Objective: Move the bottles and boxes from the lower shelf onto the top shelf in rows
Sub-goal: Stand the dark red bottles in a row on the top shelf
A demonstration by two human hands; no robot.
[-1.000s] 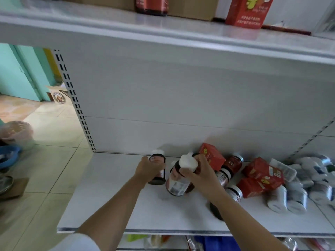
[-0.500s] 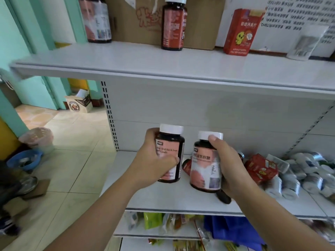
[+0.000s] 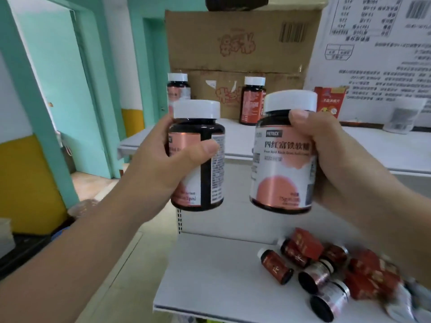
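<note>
My left hand [image 3: 158, 164] grips a dark bottle [image 3: 205, 159] with a white cap and pink label, held upright in front of the top shelf [image 3: 373, 145]. My right hand [image 3: 338, 164] grips a second such bottle [image 3: 283, 159], also upright, just to the right. Behind them two bottles stand on the top shelf: one at the left [image 3: 178, 89], one near the middle [image 3: 253, 99]. A red box [image 3: 328, 101] stands further right. On the lower shelf [image 3: 210, 276] several dark bottles [image 3: 276, 266] and red boxes [image 3: 370, 276] lie in a heap.
Stacked cardboard cartons [image 3: 238, 43] fill the back of the top shelf. A printed white poster [image 3: 377, 43] covers the wall at right, with a small clear holder [image 3: 403, 117] below it. Teal door frames [image 3: 77, 89] and tiled floor [image 3: 93, 185] lie to the left.
Both hands picked a bottle off the lower shelf and raised it up to top-shelf height. The view has tilted upward with them.
</note>
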